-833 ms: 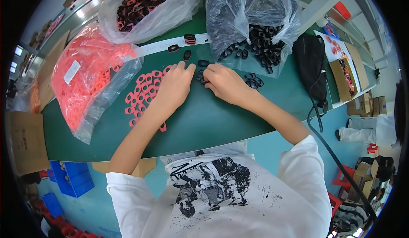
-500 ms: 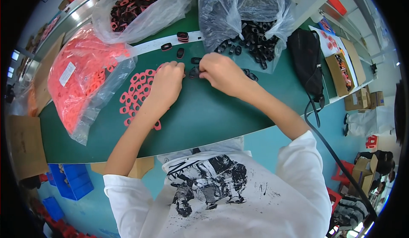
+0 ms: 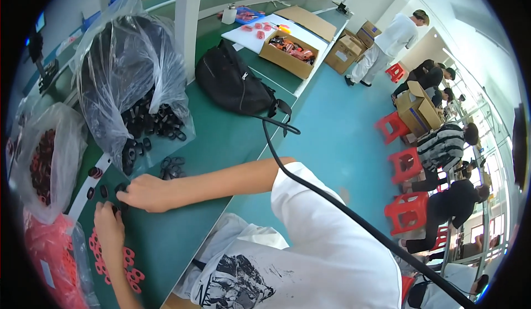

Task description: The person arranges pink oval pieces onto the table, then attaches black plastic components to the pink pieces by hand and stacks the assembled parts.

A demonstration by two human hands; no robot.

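Green workbench point(image 3: 232, 143), both hands point(image 3: 146, 192) pinching small black rubber rings point(image 3: 119, 188) beside flat red rings point(image 3: 130, 259).

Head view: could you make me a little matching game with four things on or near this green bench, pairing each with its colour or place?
Things:
1. backpack
2. loose red rings
3. cardboard box of red parts
4. plastic stools

Descriptions:
A. on the floor beside the seated people
B. black, lying on the bench past the clear bag
C. at the far end of the bench, open on top
D. flat on the bench beside the left hand

Pairs: 1-B, 2-D, 3-C, 4-A
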